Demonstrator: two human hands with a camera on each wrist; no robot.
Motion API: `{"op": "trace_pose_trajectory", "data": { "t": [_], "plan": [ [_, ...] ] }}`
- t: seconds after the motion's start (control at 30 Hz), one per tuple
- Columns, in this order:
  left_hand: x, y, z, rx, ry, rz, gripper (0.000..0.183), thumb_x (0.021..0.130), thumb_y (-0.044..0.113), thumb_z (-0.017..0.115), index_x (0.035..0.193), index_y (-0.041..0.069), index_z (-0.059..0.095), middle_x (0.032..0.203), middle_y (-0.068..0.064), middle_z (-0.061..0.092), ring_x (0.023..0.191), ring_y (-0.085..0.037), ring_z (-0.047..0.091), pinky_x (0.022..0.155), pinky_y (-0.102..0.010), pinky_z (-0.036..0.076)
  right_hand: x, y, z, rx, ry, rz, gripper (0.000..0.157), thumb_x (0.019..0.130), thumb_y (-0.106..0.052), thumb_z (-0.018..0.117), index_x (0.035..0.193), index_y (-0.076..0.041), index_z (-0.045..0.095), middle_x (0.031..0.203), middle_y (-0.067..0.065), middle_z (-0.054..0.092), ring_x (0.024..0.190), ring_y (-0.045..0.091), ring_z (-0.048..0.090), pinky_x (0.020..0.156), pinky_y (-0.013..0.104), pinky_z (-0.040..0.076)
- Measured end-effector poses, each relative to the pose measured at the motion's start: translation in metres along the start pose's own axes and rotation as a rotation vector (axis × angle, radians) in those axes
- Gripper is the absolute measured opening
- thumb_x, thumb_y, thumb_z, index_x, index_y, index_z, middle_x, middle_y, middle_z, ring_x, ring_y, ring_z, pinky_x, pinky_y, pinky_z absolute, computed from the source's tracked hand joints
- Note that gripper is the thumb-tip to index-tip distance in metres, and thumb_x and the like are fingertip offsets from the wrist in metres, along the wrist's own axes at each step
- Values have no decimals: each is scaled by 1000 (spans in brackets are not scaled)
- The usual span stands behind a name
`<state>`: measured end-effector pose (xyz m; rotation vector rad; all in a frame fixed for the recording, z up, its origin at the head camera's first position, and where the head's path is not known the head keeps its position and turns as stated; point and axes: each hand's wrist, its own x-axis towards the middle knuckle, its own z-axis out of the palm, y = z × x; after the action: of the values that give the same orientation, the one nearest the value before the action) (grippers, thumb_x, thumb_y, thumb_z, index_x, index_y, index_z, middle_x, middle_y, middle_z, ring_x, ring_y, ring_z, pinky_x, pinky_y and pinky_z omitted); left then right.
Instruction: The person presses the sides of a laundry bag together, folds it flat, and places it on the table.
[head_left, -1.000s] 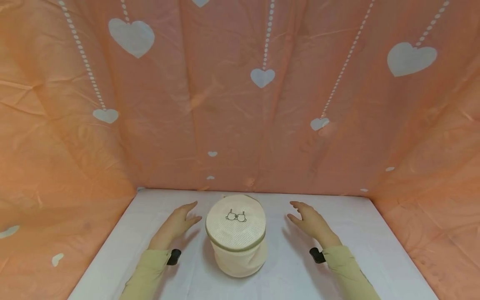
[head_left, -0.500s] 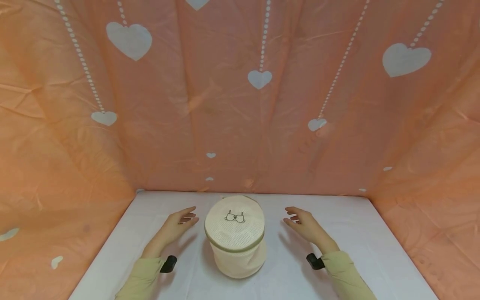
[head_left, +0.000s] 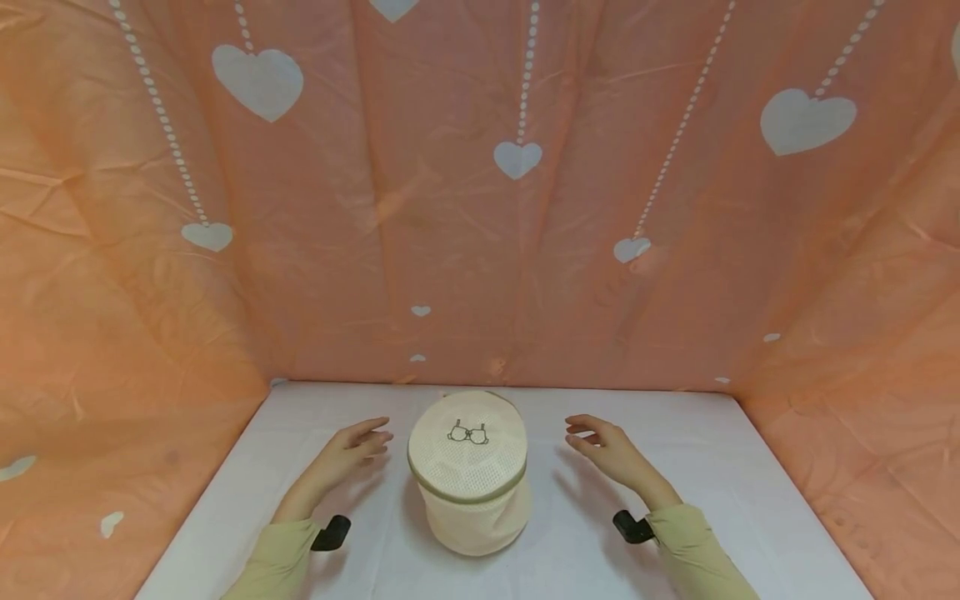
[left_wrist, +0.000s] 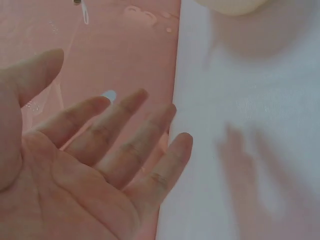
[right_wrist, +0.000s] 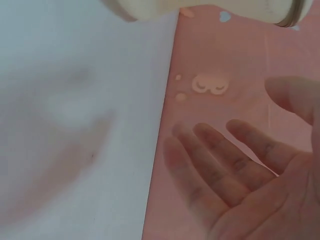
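Note:
A cream cylindrical mesh laundry bag (head_left: 468, 467) stands upright on the white tabletop, with a bra outline on its round lid and an olive zip band below it. To its left my left hand (head_left: 337, 458) hovers above the table, fingers apart and nothing held. My right hand (head_left: 618, 454) hovers at the bag's right side, fingers loosely bent and also free. Both wrist views show bare palms, the left palm (left_wrist: 85, 185) and the right palm (right_wrist: 265, 200), apart from the bag. Only part of the bag appears at the top of each wrist view.
The white table surface (head_left: 405, 575) ends at the back against an orange-pink curtain (head_left: 465, 250) printed with white hearts. The same cloth closes both sides. A black wrist camera (head_left: 332, 533) sits on the left wrist, another (head_left: 632, 527) on the right.
My left hand has drawn slightly left and down, away from the bag. My right hand has dipped a little and come slightly left. The bag stands where it was.

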<state>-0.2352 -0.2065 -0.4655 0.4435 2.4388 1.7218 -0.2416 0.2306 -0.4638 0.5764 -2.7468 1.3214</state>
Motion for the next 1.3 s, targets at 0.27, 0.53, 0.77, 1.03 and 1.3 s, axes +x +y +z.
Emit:
{"op": "trace_pose_trajectory", "data": {
  "t": [0.27, 0.53, 0.77, 1.03, 1.3],
  "plan": [
    [-3, -1, -1, -89, -50, -50, 54, 100, 18, 51, 139, -15, 34, 126, -35, 51, 115, -50, 50, 94, -54, 46, -2, -7, -2, 261, -75, 29, 39, 97, -17, 57, 127, 8, 52, 117, 24, 60, 101, 41, 61, 78, 33, 56],
    [-8, 9, 0, -160, -84, -44, 53, 102, 16, 47, 139, -17, 30, 128, -38, 48, 116, -50, 49, 95, -54, 45, -3, -15, -4, 410, -138, 61, 41, 99, -13, 54, 131, 11, 46, 123, 27, 56, 109, 47, 56, 85, 40, 54],
    [-10, 17, 1, -202, -106, -76, 55, 103, 24, 46, 143, -11, 31, 132, -34, 47, 120, -46, 49, 98, -50, 44, -2, -22, -4, 463, -147, 50, 43, 100, -16, 51, 132, 12, 44, 125, 28, 54, 110, 46, 56, 88, 43, 52],
    [-11, 25, 4, -227, -105, -66, 55, 102, 26, 47, 142, -9, 34, 131, -31, 50, 118, -40, 53, 98, -48, 45, -1, -30, -1, 524, -140, 51, 43, 101, -17, 50, 132, 12, 43, 126, 29, 53, 111, 46, 55, 88, 43, 53],
    [-11, 32, 8, -325, -128, -85, 51, 103, 21, 45, 142, -10, 33, 132, -28, 51, 121, -40, 51, 98, -45, 45, 0, -36, -2, 608, -127, 50, 42, 100, -17, 51, 132, 9, 45, 126, 27, 54, 114, 47, 53, 88, 44, 52]
  ]
}}
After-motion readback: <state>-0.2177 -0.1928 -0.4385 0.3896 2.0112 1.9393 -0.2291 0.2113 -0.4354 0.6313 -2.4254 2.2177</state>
